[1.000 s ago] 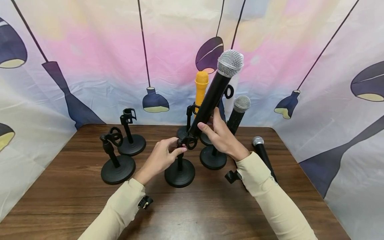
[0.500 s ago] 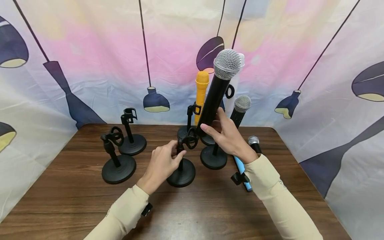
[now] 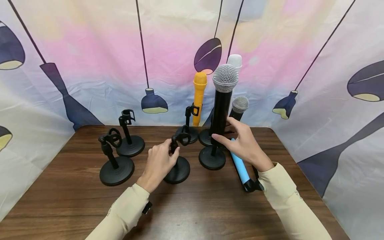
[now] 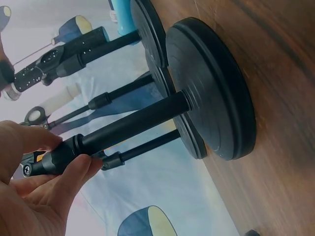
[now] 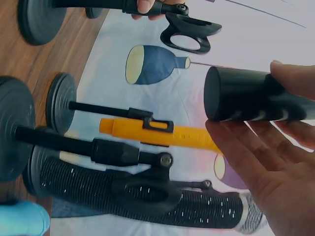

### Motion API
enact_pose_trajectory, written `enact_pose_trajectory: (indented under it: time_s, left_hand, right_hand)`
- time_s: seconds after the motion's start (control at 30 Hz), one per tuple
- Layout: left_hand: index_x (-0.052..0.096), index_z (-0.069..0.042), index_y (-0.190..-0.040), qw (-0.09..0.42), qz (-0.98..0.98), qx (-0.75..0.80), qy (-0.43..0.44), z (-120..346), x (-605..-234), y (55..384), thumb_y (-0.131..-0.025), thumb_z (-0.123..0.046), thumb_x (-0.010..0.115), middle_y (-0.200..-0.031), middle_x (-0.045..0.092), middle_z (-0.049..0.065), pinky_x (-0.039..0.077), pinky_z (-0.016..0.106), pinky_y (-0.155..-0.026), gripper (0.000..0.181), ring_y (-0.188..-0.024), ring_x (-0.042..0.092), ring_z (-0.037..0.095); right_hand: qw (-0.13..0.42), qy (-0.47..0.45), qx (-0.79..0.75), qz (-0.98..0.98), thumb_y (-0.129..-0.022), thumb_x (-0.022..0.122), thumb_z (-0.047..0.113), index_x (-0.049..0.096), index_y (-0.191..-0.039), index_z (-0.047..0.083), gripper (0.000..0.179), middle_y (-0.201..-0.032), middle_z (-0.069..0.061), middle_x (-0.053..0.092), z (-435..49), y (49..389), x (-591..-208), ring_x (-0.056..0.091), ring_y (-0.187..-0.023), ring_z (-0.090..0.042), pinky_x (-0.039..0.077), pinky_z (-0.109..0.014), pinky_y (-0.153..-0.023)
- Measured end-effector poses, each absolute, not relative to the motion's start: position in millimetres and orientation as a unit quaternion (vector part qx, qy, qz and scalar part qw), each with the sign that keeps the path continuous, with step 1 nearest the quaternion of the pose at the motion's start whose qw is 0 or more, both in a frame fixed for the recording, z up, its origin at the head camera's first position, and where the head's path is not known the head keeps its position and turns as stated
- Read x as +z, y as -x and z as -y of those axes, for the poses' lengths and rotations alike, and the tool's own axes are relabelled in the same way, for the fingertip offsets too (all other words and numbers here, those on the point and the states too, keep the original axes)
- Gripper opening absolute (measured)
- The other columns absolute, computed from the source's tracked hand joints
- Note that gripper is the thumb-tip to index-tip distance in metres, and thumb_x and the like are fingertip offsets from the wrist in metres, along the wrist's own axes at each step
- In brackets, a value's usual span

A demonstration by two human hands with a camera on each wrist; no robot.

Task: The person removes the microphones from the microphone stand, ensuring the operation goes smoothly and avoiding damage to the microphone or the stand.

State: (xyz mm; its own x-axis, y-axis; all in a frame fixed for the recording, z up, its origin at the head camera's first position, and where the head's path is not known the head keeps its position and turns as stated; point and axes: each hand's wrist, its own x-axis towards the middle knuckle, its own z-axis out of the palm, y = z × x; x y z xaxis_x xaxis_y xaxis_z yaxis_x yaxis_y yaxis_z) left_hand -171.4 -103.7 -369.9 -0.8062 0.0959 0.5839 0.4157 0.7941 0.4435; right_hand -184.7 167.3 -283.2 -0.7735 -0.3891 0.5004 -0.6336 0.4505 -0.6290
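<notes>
My right hand (image 3: 247, 143) grips the lower body of a black microphone (image 3: 220, 113) with a silver mesh head. The microphone stands nearly upright in the air, head up. Its flat lower end (image 5: 212, 93) shows in the right wrist view, apart from any clip. With thumb and fingers, my left hand (image 3: 159, 163) pinches the collar of a black desktop microphone stand (image 4: 138, 123). That stand's ring clip (image 3: 185, 136) holds nothing, and its round base (image 3: 177, 171) is on the table.
Two stands with unfilled clips, one front (image 3: 117, 170) and one behind (image 3: 131, 145), are at left. Stands behind carry a yellow microphone (image 3: 199, 96), a white-headed microphone (image 3: 235, 61) and a glittery black microphone (image 5: 216, 209). A blue microphone (image 3: 241, 166) lies right on the wooden table (image 3: 192, 213).
The black microphone moved right, away from the held stand's clip, and became more upright. The left hand kept its hold on the stand, whose clip shifted slightly left. The blue microphone came into view.
</notes>
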Motion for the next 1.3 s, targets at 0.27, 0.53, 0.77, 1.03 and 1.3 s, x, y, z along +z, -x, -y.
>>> enact_pose_trajectory:
  time_s: [0.27, 0.53, 0.77, 1.03, 1.3]
  left_hand:
    - [0.067, 0.006, -0.099, 0.283, 0.912, -0.27, 0.126, 111, -370, 180, -0.094, -0.01, 0.073, -0.062, 0.064, 0.009, 0.042, 0.028, -0.04, 0.018, -0.041, 0.05, 0.012]
    - [0.067, 0.006, -0.103, 0.283, 0.914, -0.269, 0.109, 118, -370, 189, -0.096, -0.011, 0.07, -0.059, 0.062, 0.01, 0.039, 0.029, -0.039, 0.019, -0.038, 0.046, 0.011]
    - [0.067, 0.007, -0.104, 0.293, 0.916, -0.259, 0.096, 124, -370, 197, -0.096, -0.011, 0.069, -0.06, 0.063, 0.013, 0.041, 0.033, -0.04, 0.02, -0.039, 0.048, 0.015]
    - [0.067, 0.007, -0.104, 0.301, 0.911, -0.267, 0.089, 130, -370, 209, -0.095, -0.01, 0.07, -0.066, 0.066, 0.016, 0.052, 0.046, -0.051, 0.02, -0.048, 0.06, 0.027]
    - [0.066, 0.01, -0.111, 0.288, 0.917, -0.268, 0.068, 134, -370, 219, -0.096, -0.011, 0.068, -0.075, 0.069, 0.022, 0.054, 0.047, -0.052, 0.026, -0.052, 0.063, 0.032]
  right_hand:
    - [0.16, -0.281, 0.408, 0.854, -0.092, 0.079, 0.02, 0.06, -0.136, 0.011, 0.048, -0.108, -0.004, 0.069, -192, 177, -290, 0.071, -0.097, -0.02, 0.057, -0.04, -0.084]
    - [0.174, -0.24, 0.398, 0.868, -0.091, 0.08, 0.017, 0.057, -0.141, 0.005, 0.056, -0.112, -0.011, 0.069, -213, 172, -297, 0.07, -0.102, -0.027, 0.058, -0.043, -0.083]
    - [0.169, -0.225, 0.396, 0.874, -0.091, 0.08, 0.018, 0.058, -0.14, 0.006, 0.055, -0.102, -0.009, 0.07, -226, 169, -303, 0.072, -0.089, -0.023, 0.058, -0.031, -0.069]
    - [0.188, -0.213, 0.387, 0.877, -0.088, 0.082, 0.015, 0.061, -0.133, 0.005, 0.051, -0.1, -0.007, 0.07, -238, 168, -316, 0.07, -0.081, -0.017, 0.054, -0.032, -0.061]
    - [0.192, -0.183, 0.374, 0.889, -0.089, 0.082, 0.019, 0.062, -0.129, 0.004, 0.047, -0.101, -0.01, 0.071, -251, 165, -325, 0.07, -0.082, -0.015, 0.054, -0.031, -0.063]
